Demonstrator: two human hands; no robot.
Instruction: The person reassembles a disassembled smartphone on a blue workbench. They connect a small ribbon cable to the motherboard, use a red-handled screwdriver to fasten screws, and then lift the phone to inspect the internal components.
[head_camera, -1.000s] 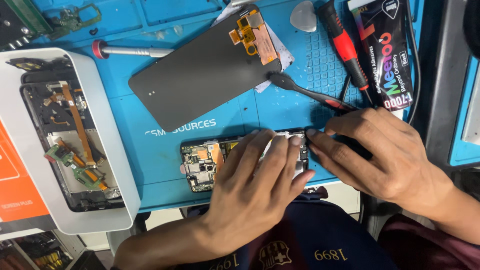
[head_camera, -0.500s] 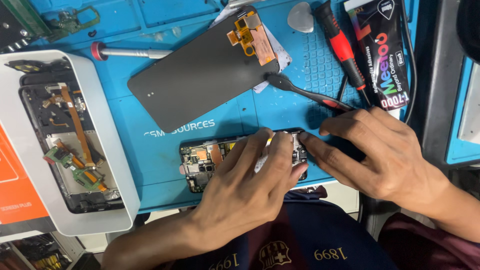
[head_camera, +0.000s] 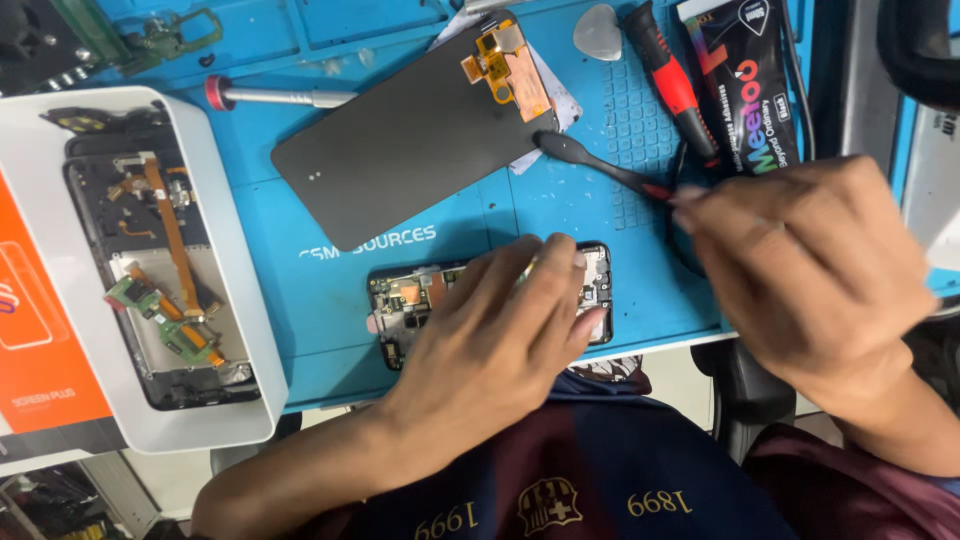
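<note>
My left hand (head_camera: 500, 340) lies flat on an opened phone body (head_camera: 400, 300) with its circuit boards showing, near the front edge of the blue work mat (head_camera: 300, 290). Its fingers cover the right half of the phone. My right hand (head_camera: 810, 270) is to the right of the phone and above it. Its fingertips are pinched on the red end of a slim black tool (head_camera: 590, 165) that lies on the mat. The hand is slightly blurred.
A black screen panel (head_camera: 410, 130) with an orange flex cable lies behind the phone. A white tray (head_camera: 235, 300) at the left holds another stripped phone frame, beside an orange box (head_camera: 40, 330). A red-handled screwdriver (head_camera: 670, 75), a grey pick (head_camera: 597, 30), an adhesive tube pack (head_camera: 745, 80) and a metal driver (head_camera: 270, 97) lie at the back.
My right hand has left the phone's right end and moved up and right to the black tool. My left hand stays on the phone.
</note>
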